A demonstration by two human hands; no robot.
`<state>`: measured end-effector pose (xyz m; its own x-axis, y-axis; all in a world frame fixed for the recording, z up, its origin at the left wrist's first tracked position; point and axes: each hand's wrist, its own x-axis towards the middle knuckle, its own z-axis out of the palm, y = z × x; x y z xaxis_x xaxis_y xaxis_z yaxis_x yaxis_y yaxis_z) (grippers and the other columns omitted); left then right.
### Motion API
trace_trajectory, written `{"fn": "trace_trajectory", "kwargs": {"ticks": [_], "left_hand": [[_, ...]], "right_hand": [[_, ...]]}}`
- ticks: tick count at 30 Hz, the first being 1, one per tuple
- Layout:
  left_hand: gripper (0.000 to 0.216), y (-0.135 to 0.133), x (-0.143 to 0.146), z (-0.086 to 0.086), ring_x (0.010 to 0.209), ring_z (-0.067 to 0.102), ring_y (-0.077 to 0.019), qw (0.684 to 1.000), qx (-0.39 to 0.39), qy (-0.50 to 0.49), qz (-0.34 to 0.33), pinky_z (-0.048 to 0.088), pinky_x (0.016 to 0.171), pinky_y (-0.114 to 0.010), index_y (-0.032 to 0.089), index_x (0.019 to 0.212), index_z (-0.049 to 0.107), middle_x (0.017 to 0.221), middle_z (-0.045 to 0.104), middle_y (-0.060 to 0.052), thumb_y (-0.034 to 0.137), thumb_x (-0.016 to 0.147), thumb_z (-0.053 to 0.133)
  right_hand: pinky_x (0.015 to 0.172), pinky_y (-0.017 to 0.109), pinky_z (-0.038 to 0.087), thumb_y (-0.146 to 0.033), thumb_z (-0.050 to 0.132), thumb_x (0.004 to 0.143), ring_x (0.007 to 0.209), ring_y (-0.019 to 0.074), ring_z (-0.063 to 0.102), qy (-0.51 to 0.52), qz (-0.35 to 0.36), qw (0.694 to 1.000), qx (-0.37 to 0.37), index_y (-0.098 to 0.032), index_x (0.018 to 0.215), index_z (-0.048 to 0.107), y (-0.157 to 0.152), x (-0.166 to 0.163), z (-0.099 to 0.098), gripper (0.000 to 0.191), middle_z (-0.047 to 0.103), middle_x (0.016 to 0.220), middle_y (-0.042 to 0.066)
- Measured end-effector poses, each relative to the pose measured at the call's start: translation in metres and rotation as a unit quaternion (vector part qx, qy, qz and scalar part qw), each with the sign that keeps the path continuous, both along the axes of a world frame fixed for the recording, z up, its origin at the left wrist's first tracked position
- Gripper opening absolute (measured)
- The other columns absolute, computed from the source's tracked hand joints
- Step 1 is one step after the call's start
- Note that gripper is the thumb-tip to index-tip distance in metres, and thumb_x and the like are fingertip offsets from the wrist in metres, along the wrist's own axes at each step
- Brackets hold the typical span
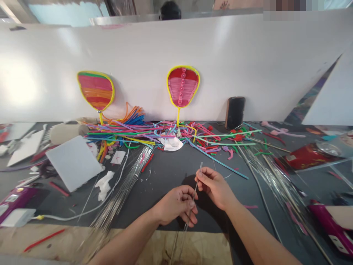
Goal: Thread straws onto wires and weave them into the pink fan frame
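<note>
My left hand [176,204] and my right hand [213,186] are both closed in a pinch on thin silver wires [196,184] that run from the table's near edge up past my fingers. The left hand grips lower on the wires, the right hand higher, near their top end. The hands hover over the dark grey mat [165,176] at the front middle of the table.
Bundles of silver wire lie left [121,195] and right [273,176]. A heap of coloured pipe cleaners [154,134] spreads along the back. Two paddle-shaped fans [96,91] [182,86] lean on the white wall. A red can [309,156], a white board [73,162] and purple tools [331,226] lie nearby.
</note>
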<state>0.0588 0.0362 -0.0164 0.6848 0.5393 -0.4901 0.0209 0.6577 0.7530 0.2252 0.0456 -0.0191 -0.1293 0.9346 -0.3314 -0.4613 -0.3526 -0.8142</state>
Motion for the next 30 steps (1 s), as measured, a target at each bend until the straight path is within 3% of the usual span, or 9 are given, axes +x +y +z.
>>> {"fn": "trace_trajectory", "kwargs": {"ticks": [5, 11, 18, 30], "left_hand": [[0.032, -0.0003, -0.0014, 0.0009, 0.05, 0.062, -0.0123, 1.0, 0.001, 0.003, -0.007, 0.052, 0.046, -0.024, 0.016, 0.088, 0.048, 0.064, 0.059, 0.001, 0.034, 0.07, 0.067], [0.031, 0.0002, -0.0045, 0.0004, 0.051, 0.062, -0.0129, 1.0, -0.007, -0.02, -0.019, 0.053, 0.046, -0.024, 0.016, 0.087, 0.049, 0.064, 0.061, 0.0, 0.033, 0.07, 0.068], [0.03, 0.0012, -0.0067, 0.0004, 0.05, 0.063, -0.0137, 0.997, -0.045, -0.049, -0.033, 0.053, 0.045, -0.024, 0.014, 0.086, 0.052, 0.064, 0.063, -0.002, 0.03, 0.068, 0.071], [0.027, -0.0007, -0.0054, -0.0023, 0.05, 0.062, -0.0133, 0.998, -0.037, -0.053, -0.025, 0.053, 0.044, -0.023, 0.015, 0.086, 0.051, 0.063, 0.063, -0.002, 0.028, 0.07, 0.069]], "right_hand": [[0.048, 0.016, 0.044, -0.032, 0.077, 0.067, 0.051, 0.0048, 0.05, 0.021, -0.026, 0.999, 0.0, -0.016, 0.072, 0.062, 0.0018, 0.0032, -0.0014, 0.023, 0.061, 0.067, -0.001], [0.051, 0.015, 0.047, -0.029, 0.079, 0.065, 0.054, 0.0046, 0.054, 0.088, -0.03, 0.995, -0.021, -0.017, 0.086, 0.069, 0.0019, 0.0075, 0.0001, 0.026, 0.062, 0.07, 0.0], [0.05, 0.012, 0.047, -0.021, 0.081, 0.062, 0.049, 0.0028, 0.052, 0.12, -0.009, 0.993, -0.012, -0.017, 0.074, 0.067, 0.002, 0.01, 0.0029, 0.018, 0.061, 0.065, -0.002], [0.049, 0.013, 0.046, -0.021, 0.079, 0.064, 0.049, 0.003, 0.052, 0.099, -0.028, 0.995, 0.004, -0.017, 0.071, 0.064, 0.001, 0.0092, 0.0043, 0.017, 0.062, 0.067, -0.002]]}}
